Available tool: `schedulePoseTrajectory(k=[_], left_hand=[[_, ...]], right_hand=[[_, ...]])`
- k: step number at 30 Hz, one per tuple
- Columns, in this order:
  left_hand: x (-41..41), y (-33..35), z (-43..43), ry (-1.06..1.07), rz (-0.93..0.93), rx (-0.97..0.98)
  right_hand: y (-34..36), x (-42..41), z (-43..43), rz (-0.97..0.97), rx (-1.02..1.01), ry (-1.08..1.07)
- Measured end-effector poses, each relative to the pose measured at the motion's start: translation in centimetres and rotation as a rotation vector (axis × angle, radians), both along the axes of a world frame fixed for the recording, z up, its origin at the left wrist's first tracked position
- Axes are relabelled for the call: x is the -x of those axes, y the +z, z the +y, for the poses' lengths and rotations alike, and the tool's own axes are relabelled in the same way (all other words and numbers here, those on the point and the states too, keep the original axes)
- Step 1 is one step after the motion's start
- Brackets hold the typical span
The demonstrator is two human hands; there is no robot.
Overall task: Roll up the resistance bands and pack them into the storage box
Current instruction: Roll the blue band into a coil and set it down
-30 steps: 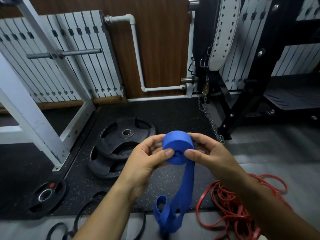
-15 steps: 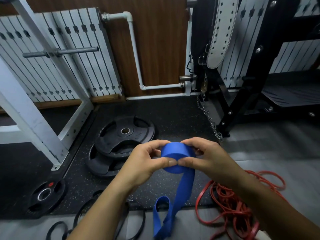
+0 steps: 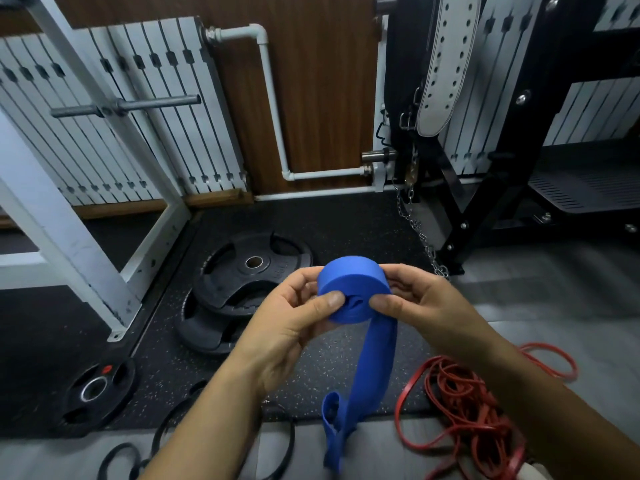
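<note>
**Blue band mostly rolled; none packed in view**

Both hands are raised in front of the body with the blue band [image 3: 353, 284] between them, wound into a thick, tight coil. The left hand [image 3: 287, 327] pinches the coil's left side, thumb on the near face and fingers curled behind. The right hand [image 3: 422, 306] mirrors it on the other side, thumb pressed near the coil's centre. The thumbs sit close together on the face of the roll.

From the underside of the coil, below the right thumb, an unrolled tail hangs straight down. It ends in a folded loop low down, between the forearms.

Progress, as judged:
- Blue band: most of its length wound, a short tail left to take up.
- Red bands [image 3: 460, 403]: loose tangle on the floor [image 3: 519, 292], below the right forearm, not rolled.
- Black bands [image 3: 166, 441]: loose loops on the floor, below the left forearm, not rolled.
- Storage box: not in view, so packing cannot be confirmed.

Weight plates [image 3: 252, 268] lie on the floor beyond the left hand.
</note>
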State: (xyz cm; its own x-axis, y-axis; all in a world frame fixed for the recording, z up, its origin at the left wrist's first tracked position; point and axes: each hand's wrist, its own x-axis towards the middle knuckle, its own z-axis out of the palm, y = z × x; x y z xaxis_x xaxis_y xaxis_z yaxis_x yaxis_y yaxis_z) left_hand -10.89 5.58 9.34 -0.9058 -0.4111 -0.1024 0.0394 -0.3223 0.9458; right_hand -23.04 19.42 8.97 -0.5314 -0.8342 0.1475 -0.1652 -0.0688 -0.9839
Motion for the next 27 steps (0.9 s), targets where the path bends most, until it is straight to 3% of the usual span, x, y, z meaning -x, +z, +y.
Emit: schedulePoseTrajectory(k=[3, 5, 11, 17, 20, 24, 25, 27], left_hand=[[-0.3, -0.1, -1.1, -0.025, -0.120, 0.435], [-0.2, -0.3, -1.0, -0.036, -0.127, 0.454], [0.0, 0.1, -0.2, 0.053, -0.009, 0.120], [0.1, -0.3, 0.2, 0.089, 0.022, -0.050], [-0.3, 0.1, -0.4, 0.017, -0.025, 0.067], [-0.3, 0.3, -1.0, -0.043, -0.094, 0.388], [-0.2, 0.2, -0.9, -0.042, -0.105, 0.436], [-0.1, 0.0, -0.6, -0.016, -0.084, 0.418]], right_hand=[[-0.2, 0.0, 0.1, 0.371, -0.163, -0.021], [-0.2, -0.2, -0.1, 0.476, -0.197, -0.037], [0.6, -0.3, 0.1, -0.055, 0.020, 0.018], [-0.3, -0.8, -0.7, -0.143, 0.086, 0.000], [-0.1, -0.5, -0.4, -0.028, 0.024, -0.006], [-0.6, -0.2, -0.1, 0.559, -0.218, -0.122], [-0.6, -0.3, -0.1, 0.583, -0.225, -0.126], [-0.2, -0.5, 0.0, 0.457, -0.155, -0.106]])
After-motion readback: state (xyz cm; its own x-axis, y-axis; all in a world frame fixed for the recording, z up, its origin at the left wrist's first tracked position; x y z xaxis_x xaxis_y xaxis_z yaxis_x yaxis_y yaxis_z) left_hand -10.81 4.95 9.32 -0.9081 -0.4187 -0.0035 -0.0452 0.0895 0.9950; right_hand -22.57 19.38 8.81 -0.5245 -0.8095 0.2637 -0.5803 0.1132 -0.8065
